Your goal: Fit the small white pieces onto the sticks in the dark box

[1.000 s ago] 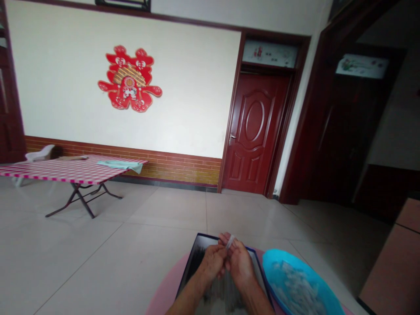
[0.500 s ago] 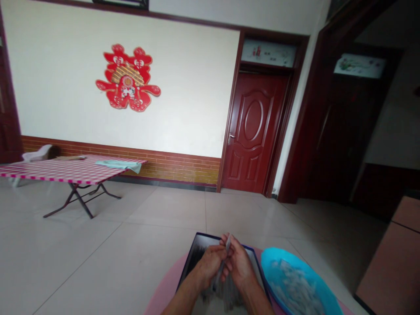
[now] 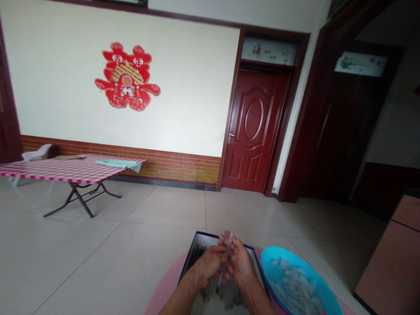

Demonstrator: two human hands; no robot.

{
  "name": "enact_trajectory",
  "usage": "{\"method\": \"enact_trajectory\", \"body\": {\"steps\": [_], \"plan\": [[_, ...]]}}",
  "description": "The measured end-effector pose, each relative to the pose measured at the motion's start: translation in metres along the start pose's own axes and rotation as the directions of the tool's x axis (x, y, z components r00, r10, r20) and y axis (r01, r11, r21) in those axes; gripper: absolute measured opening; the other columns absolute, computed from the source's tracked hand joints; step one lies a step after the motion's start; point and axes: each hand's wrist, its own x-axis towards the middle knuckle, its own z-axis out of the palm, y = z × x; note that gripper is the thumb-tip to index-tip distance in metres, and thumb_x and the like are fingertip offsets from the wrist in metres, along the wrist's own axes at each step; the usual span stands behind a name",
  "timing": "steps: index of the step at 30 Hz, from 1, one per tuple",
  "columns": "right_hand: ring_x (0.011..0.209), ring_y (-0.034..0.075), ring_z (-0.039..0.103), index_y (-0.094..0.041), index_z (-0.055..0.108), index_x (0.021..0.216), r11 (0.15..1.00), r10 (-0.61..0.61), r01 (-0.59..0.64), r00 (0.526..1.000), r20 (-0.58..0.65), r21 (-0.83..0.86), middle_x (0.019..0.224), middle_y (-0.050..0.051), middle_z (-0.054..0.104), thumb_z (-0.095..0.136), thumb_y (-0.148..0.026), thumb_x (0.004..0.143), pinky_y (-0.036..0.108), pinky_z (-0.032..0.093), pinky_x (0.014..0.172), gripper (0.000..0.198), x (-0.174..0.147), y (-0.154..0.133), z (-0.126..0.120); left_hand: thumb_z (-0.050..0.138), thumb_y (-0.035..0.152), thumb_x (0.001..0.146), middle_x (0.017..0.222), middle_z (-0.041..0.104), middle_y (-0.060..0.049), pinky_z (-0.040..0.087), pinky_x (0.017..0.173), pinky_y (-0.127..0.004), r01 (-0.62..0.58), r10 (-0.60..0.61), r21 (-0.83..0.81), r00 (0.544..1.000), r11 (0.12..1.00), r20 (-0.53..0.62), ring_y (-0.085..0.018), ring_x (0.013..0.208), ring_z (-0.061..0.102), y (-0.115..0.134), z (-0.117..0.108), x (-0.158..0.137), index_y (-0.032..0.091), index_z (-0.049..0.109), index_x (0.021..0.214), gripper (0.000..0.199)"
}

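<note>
Over an open box, my left hand [image 3: 211, 262] and my right hand [image 3: 241, 262] meet with fingers closed round a slim translucent tube [image 3: 230, 241]. It looks pen-like and slants upward between them; its lower part shows a dark end. Beneath my hands is the dark-blue-edged box [image 3: 206, 238] with a pale inside. Dark thin pieces [image 3: 196, 253] lie along its left side, and several translucent tubes [image 3: 231, 295] lie in its near part. My forearms hide much of the box. To the right of my right hand, a bright blue basin [image 3: 274, 253] holds many small translucent pieces [image 3: 297, 282], blurred.
Box and basin rest on a round pink surface [image 3: 164, 284]. A folding table [image 3: 72, 170] with a checked top and a light blue cloth [image 3: 120, 164] stands at the left. A red door [image 3: 252, 131] is at the back, a pinkish cabinet [image 3: 390, 262] at right.
Both hands stay over the box, still closed on the tube, with only slight finger movement. A small red spot now shows at the basin's lower edge.
</note>
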Motion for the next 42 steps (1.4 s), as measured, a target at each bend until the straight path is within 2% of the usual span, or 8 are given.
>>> {"method": "enact_trajectory", "body": {"steps": [11,18,28,32,35,38,40,42], "plan": [[0.025,0.01,0.04,-0.018,0.057,0.109,0.998,0.054,-0.052,0.997,0.055,-0.036,0.072,0.002,0.071,0.058,-0.045,0.076,0.026,0.032,0.025,0.043,-0.005,-0.004,0.004,0.056,0.037,0.062,0.056,0.057,0.001,0.032,0.037,-0.019,-0.028,0.029,0.011,1.0,1.0,-0.013,-0.008,0.038,0.048,-0.001,-0.001,-0.002,0.014,0.062,0.075,0.028],[0.06,0.017,0.065,-0.019,0.057,0.105,0.999,-0.023,0.024,1.0,-0.021,0.038,0.08,0.004,0.073,0.065,-0.042,0.068,0.026,0.048,0.047,0.044,-0.002,-0.003,0.002,0.058,0.042,0.062,0.054,0.057,0.0,0.034,0.039,-0.021,0.036,-0.035,0.041,0.999,0.999,-0.033,-0.009,0.038,0.048,0.004,0.001,-0.003,0.014,0.061,0.069,0.029],[0.079,0.019,0.066,-0.019,0.061,0.09,0.998,-0.061,0.058,0.995,-0.075,-0.031,0.079,0.003,0.073,0.066,-0.039,0.065,0.027,0.051,0.067,0.032,-0.001,-0.008,0.0,0.059,0.036,0.06,0.059,0.06,-0.001,0.037,0.041,-0.02,0.093,-0.093,0.048,0.996,0.995,0.01,-0.009,0.042,0.052,0.006,-0.001,-0.007,0.014,0.063,0.078,0.029],[0.091,0.02,0.065,-0.021,0.06,0.102,0.976,-0.189,0.174,0.977,-0.104,-0.133,0.101,0.005,0.072,0.051,-0.05,0.076,0.028,0.05,0.066,0.04,0.003,-0.007,-0.006,0.06,0.03,0.061,0.067,0.06,0.001,0.039,0.043,-0.019,0.097,-0.097,0.059,0.995,0.994,0.004,-0.008,0.047,0.053,0.008,-0.005,-0.01,0.014,0.064,0.083,0.027],[0.105,0.021,0.06,-0.022,0.058,0.11,0.867,-0.402,0.328,0.905,-0.139,-0.374,0.118,0.006,0.066,0.044,-0.054,0.079,0.029,0.049,0.076,0.046,0.007,-0.008,-0.012,0.056,0.027,0.067,0.063,0.055,0.003,0.039,0.044,-0.019,0.101,-0.089,0.186,0.993,0.977,-0.071,-0.007,0.047,0.051,0.008,-0.006,-0.008,0.014,0.064,0.087,0.024],[0.114,0.021,0.055,-0.022,0.059,0.111,0.658,-0.601,0.463,0.798,-0.043,-0.594,0.122,0.007,0.064,0.045,-0.051,0.081,0.032,0.041,0.094,0.045,0.008,-0.015,-0.01,0.051,0.02,0.071,0.053,0.049,0.005,0.035,0.042,-0.018,0.147,-0.11,0.355,0.986,0.923,-0.122,-0.007,0.042,0.045,0.01,-0.007,-0.005,0.013,0.064,0.088,0.023],[0.112,0.022,0.056,-0.02,0.061,0.11,0.539,-0.637,0.493,0.769,0.052,-0.683,0.119,0.009,0.065,0.043,-0.049,0.081,0.034,0.039,0.097,0.044,0.007,-0.022,-0.002,0.05,0.016,0.069,0.048,0.048,0.005,0.032,0.04,-0.018,0.176,-0.146,0.425,0.984,0.888,-0.102,-0.007,0.039,0.042,0.014,-0.009,-0.006,0.012,0.065,0.08,0.018],[0.105,0.023,0.058,-0.018,0.065,0.102,0.46,-0.611,0.501,0.778,0.148,-0.733,0.112,0.01,0.068,0.043,-0.045,0.08,0.035,0.04,0.094,0.041,0.003,-0.031,0.008,0.052,0.013,0.066,0.044,0.049,0.004,0.03,0.039,-0.018,0.198,-0.201,0.503,0.978,0.841,-0.048,-0.007,0.037,0.041,0.018,-0.013,-0.01,0.013,0.063,0.067,0.012]]}}
